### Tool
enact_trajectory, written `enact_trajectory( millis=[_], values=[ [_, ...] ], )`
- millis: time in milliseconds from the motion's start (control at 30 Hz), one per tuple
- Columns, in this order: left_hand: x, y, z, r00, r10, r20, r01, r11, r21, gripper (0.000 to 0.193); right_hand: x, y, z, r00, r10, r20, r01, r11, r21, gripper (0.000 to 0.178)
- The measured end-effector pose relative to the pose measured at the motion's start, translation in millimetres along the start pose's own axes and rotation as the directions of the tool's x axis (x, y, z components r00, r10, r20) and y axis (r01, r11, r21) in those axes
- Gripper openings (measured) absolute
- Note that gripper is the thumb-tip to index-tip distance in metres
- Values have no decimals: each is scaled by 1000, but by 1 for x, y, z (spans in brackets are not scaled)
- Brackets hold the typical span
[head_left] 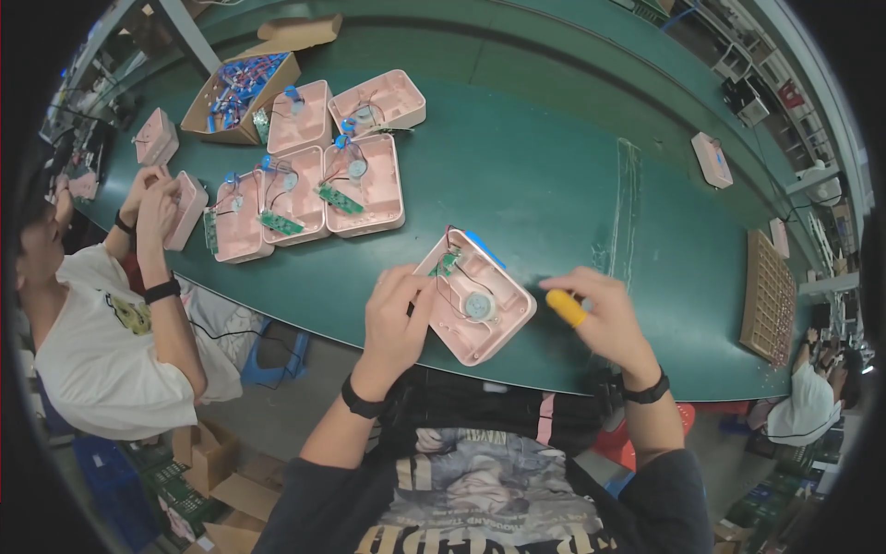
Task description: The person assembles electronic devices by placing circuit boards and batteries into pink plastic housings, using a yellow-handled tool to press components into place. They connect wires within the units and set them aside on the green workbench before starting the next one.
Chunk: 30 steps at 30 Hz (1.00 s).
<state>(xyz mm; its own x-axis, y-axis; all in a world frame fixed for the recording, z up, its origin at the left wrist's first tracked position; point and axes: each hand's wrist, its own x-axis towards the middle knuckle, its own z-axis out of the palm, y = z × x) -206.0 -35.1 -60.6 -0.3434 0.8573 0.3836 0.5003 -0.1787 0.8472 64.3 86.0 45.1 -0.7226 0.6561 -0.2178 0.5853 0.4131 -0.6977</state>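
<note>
In front of me a pink plastic housing (509, 309) rests tilted at the table's near edge, its hollow side up. Inside it are a round grey speaker (479, 306) and thin wires. A small green circuit board (447, 265) sits at its upper left corner, and a blue piece (484, 248) shows along its far edge. My left hand (399, 314) grips the housing's left wall, its fingertips beside the circuit board. To the right of the housing, apart from it, my right hand (604, 319) has its fingers apart and holds nothing; a yellow finger cot covers its thumb.
Several similar pink housings (377, 198) with boards and wires stand at the left. Behind them is a cardboard box (268, 88) of blue wired parts. A co-worker (120, 323) handles another housing at far left. A brown divided tray (764, 300) lies at the right.
</note>
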Motion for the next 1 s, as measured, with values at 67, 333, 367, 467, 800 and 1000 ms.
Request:
enact_trajectory(
  millis=[67,333,367,467,800,1000],
  values=[
    [-1,1,0,1000,18,7,-18,1000,12,9,3,1,-5,991,29,-131,-24,999,41,35],
    [0,1,2,990,84,112,-90,995,50,9,86,23,19,861,-487,-148,436,856,-280,39],
    [0,-1,2,990,94,105,-102,993,68,9,97,21,23,879,-470,-81,432,857,-280,40],
    [-2,-1,3,989,119,90,-128,986,103,9,104,8,27,923,-384,14,370,880,-296,42],
    [-2,-3,7,991,117,67,-125,984,128,8,86,3,-7,989,35,142,-70,966,249,42],
    [-3,-6,8,990,132,59,-139,979,146,8,49,-33,36,984,-175,-32,171,982,-85,41]
  ],
)
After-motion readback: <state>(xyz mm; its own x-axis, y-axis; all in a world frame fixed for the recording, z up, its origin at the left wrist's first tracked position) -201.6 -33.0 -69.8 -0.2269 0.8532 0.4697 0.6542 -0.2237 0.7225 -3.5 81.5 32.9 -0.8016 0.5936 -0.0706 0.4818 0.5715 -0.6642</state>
